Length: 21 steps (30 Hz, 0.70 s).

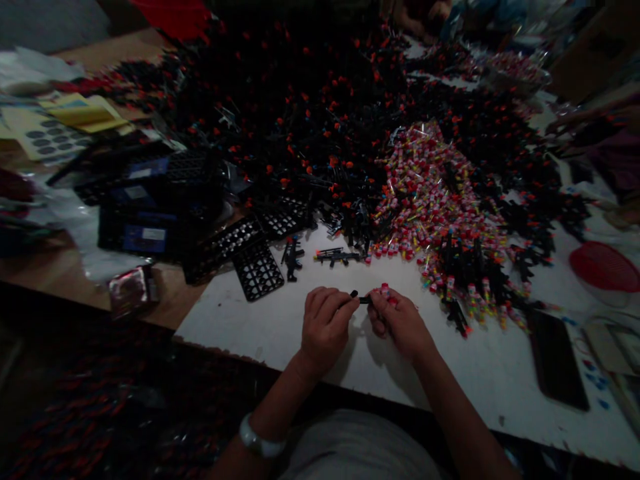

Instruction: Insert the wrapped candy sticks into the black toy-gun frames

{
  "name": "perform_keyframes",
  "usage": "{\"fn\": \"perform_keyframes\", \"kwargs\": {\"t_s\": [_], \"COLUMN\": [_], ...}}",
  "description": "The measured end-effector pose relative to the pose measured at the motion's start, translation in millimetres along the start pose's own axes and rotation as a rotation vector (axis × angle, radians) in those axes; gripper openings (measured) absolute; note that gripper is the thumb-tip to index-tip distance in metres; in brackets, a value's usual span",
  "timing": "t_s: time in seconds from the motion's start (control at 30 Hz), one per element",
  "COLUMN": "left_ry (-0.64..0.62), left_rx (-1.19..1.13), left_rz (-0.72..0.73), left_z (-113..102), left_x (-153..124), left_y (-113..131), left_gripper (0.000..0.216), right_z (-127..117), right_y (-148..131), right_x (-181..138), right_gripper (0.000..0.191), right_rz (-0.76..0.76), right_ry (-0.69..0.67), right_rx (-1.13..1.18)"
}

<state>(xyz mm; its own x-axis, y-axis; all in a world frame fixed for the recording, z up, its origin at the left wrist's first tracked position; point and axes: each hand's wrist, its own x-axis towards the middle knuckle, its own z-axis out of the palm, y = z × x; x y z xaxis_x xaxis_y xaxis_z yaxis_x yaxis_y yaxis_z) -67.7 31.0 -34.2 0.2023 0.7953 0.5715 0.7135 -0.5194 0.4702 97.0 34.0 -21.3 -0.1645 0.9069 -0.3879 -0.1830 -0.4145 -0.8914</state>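
Note:
My left hand [327, 327] is closed, its thumb and fingers pinching one end of a small black toy gun [365, 300]. The other end sits in my right hand [400, 323], which is closed too. A red-and-pink candy tube [385, 289] sticks up at the right hand's fingers; most of it is hidden. Both hands are just above the white tabletop [280, 333]. Just beyond them, two more toy guns lie flat, one upright in view [293, 259] and one sideways [337, 257]. A heap of candy tubes [435, 187] rises behind my right hand.
A large pile of black toy guns with orange tips [300, 120] covers the back. Black trays [257, 270] and labelled black boxes [145, 237] lie to the left. On the right are a phone [557, 360] and a red mesh basket [604, 267]. Another person's hand [417, 17] shows at the far side.

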Motion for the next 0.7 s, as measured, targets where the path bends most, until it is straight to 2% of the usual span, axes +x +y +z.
{"fn": "perform_keyframes", "kwargs": {"t_s": [0.07, 0.17, 0.23, 0.3, 0.37, 0.43, 0.5, 0.57, 0.7], "left_ry": [0.050, 0.130, 0.044, -0.093, -0.127, -0.070, -0.049, -0.081, -0.140], "left_rx": [-0.032, -0.313, -0.666, -0.953, -1.058, -1.064, -1.061, -1.068, -1.051], "left_rz": [-0.123, -0.573, -0.859, -1.035, -1.131, -1.179, -1.185, -1.164, -1.144], "left_z": [1.3, 2.1, 3.3, 5.4, 7.6, 8.5, 7.7, 6.0, 4.3], "left_x": [-2.7, -7.1, -9.3, -9.6, -7.1, -2.3, 3.1, 7.9, 12.3], "left_y": [2.7, 11.4, 19.6, 27.4, 32.3, 33.7, 33.2, 33.1, 36.9], "left_gripper": [0.019, 0.054, 0.057, 0.045, 0.036, 0.032, 0.030, 0.029, 0.027], "right_z": [0.7, 0.3, 0.4, 0.2, -1.7, -5.9, -11.8, -17.4, -22.5], "right_y": [0.5, 1.7, 5.1, 10.5, 15.7, 18.4, 17.9, 15.3, 11.3], "right_x": [-0.2, -3.0, -6.2, -9.3, -11.9, -14.4, -17.1, -19.7, -22.1], "right_gripper": [0.035, 0.032, 0.030, 0.027, 0.027, 0.029, 0.028, 0.022, 0.017], "right_rz": [-0.015, -0.108, -0.143, -0.145, -0.133, -0.134, -0.165, -0.211, -0.264], "right_ry": [0.033, 0.143, 0.161, 0.111, 0.065, 0.090, 0.157, 0.204, 0.198], "right_rx": [0.022, -0.008, -0.055, -0.134, -0.204, -0.258, -0.347, -0.450, -0.515]}}
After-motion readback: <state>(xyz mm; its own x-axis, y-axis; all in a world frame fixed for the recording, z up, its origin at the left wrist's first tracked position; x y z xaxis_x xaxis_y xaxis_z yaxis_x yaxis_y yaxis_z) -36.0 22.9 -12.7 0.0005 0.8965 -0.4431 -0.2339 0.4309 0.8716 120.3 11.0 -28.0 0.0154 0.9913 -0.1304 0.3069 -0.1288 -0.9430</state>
